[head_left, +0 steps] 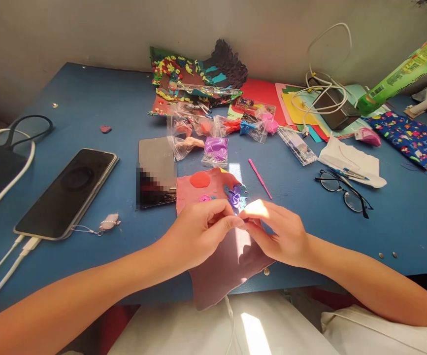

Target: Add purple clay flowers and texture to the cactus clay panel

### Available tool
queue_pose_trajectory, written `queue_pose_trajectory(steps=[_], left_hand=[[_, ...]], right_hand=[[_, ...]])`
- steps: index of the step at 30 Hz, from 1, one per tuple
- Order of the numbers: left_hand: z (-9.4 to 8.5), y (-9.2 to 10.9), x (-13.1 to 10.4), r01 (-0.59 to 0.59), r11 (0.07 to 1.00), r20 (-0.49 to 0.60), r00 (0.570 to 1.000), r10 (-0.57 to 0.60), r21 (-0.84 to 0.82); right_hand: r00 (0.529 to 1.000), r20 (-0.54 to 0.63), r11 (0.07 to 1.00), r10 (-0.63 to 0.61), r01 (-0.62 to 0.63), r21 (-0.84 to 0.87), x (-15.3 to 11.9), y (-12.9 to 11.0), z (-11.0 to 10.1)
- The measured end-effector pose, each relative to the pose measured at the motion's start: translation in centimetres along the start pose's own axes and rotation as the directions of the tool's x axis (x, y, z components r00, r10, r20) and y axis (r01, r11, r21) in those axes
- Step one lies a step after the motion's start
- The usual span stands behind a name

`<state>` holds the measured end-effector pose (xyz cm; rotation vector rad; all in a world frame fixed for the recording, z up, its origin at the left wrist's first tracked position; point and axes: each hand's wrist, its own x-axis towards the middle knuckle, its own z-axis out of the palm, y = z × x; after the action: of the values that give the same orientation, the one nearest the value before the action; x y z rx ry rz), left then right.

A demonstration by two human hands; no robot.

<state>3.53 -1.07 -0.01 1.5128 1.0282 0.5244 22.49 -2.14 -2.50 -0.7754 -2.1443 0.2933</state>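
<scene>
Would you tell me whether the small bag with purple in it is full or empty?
Nearly full: the purple material shows through the clear bag and spreads almost to its sides.

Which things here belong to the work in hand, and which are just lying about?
In the work:
- sheet, under both hands: left, right
- purple flower on it
- probably pink stick, purple packet

Apparently just lying about:
- cabled phone
- charm
- glasses
- patterned pouch
</scene>
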Motion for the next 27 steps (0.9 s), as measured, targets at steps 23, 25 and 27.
queue_pose_trajectory(steps=[23, 25, 27], left_hand=[[-0.1, 0.1, 0.1, 0.024, 0.998, -0.015, 1.0, -0.025, -0.063], [-0.2, 0.1, 0.1, 0.032, 0.999, 0.004, 0.999, -0.032, -0.03], [-0.3, 0.1, 0.2, 0.062, 0.998, 0.019, 0.998, -0.062, -0.021]], right_hand=[[0.998, 0.019, 0.992, -0.061, 0.062, -0.107, 0.1, 1.0, -0.4], [0.994, 0.036, 0.984, -0.106, 0.11, -0.14, 0.1, 0.9, -0.5], [0.992, 0.038, 0.982, -0.122, 0.127, -0.142, 0.1, 0.8, -0.5]])
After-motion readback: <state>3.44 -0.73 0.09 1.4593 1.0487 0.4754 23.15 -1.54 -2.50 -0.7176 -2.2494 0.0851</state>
